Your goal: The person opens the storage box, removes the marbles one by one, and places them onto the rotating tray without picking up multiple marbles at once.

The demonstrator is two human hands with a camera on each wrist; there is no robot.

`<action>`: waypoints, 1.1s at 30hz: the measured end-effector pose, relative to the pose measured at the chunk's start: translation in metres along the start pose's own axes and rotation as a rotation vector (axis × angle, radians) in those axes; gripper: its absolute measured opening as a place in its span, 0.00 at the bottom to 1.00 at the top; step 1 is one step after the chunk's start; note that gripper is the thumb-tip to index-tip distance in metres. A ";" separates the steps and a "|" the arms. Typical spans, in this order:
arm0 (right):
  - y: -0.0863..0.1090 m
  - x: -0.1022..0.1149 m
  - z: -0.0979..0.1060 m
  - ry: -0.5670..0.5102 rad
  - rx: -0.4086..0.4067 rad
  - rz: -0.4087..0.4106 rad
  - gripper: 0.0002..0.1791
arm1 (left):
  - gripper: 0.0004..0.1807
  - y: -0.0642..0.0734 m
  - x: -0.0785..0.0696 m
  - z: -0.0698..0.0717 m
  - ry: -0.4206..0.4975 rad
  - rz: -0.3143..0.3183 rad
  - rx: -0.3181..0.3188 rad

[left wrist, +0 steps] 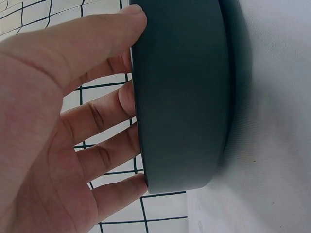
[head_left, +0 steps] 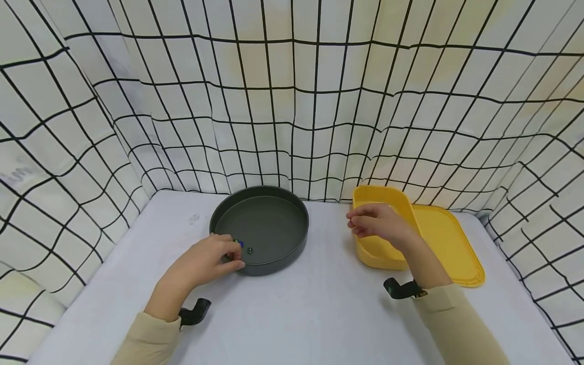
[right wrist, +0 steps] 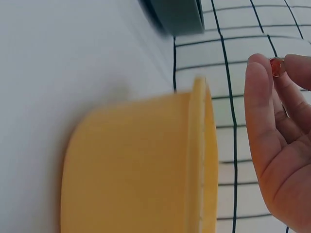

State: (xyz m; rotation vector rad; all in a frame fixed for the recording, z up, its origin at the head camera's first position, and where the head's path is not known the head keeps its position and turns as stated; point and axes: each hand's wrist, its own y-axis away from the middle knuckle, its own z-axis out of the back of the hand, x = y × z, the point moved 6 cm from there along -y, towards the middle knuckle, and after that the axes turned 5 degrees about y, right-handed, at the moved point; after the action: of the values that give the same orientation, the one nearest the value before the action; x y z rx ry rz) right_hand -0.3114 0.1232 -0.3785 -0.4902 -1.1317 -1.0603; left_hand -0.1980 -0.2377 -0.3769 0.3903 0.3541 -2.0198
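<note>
My left hand [head_left: 212, 261] is at the near left rim of a dark grey round pan [head_left: 269, 218]. Its fingers reach over the rim with tips hidden behind the wall in the left wrist view; the thumb [left wrist: 131, 22], apart from them, overlaps the rim. Inside the pan by these fingers lie a blue marble [head_left: 240, 244] and a dark glassy marble [head_left: 249, 250]. Over the yellow tub [head_left: 380, 261], my right hand [head_left: 380, 222] pinches a small red marble [right wrist: 277, 67] between thumb and fingertips, above rim height.
A flat yellow lid [head_left: 449, 246] lies right of the tub, partly beside its wall. Black grid netting [head_left: 292, 91] over white sheets encloses the back and sides of the white table [head_left: 301, 314]. A strip of tabletop separates pan and tub.
</note>
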 end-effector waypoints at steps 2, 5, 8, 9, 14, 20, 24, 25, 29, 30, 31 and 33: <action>-0.003 0.002 -0.006 -0.014 0.010 0.004 0.16 | 0.09 -0.001 0.000 -0.001 -0.001 0.000 0.002; -0.009 0.006 -0.017 -0.037 0.030 0.006 0.15 | 0.09 -0.001 0.000 -0.001 -0.004 0.002 0.004; -0.015 0.010 -0.027 -0.054 0.047 0.015 0.14 | 0.09 -0.001 0.001 -0.002 -0.002 0.000 0.005; -0.017 0.012 -0.031 -0.062 0.052 0.016 0.14 | 0.10 -0.001 0.001 -0.002 0.000 -0.002 0.005; -0.027 0.022 -0.046 -0.098 0.069 0.023 0.13 | 0.10 -0.001 0.002 -0.002 0.003 -0.010 0.001; -0.035 0.035 -0.066 -0.122 0.105 0.040 0.15 | 0.10 -0.001 0.002 -0.001 0.004 -0.004 -0.002; -0.040 0.041 -0.079 -0.155 0.133 0.058 0.14 | 0.10 0.000 0.001 0.000 0.005 -0.012 -0.001; -0.041 0.042 -0.082 -0.164 0.137 0.062 0.13 | 0.10 0.000 0.001 0.000 0.007 -0.012 0.000; -0.046 0.045 -0.093 -0.174 0.162 0.070 0.12 | 0.09 0.000 0.000 0.000 0.005 -0.014 0.000; -0.048 0.046 -0.096 -0.172 0.167 0.073 0.11 | 0.09 0.000 0.000 0.000 0.005 -0.015 0.000; -0.049 0.046 -0.098 -0.169 0.173 0.077 0.11 | 0.09 0.001 0.000 0.000 0.006 -0.015 0.001; -0.051 0.047 -0.103 -0.168 0.185 0.084 0.11 | 0.09 0.000 0.000 0.000 0.004 -0.018 0.000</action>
State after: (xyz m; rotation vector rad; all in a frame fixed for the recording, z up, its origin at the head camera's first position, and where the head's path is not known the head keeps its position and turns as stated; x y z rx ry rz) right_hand -0.3037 -0.0007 -0.3857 -0.4819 -1.3319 -0.8441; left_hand -0.1976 -0.2378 -0.3765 0.3924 0.3612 -2.0373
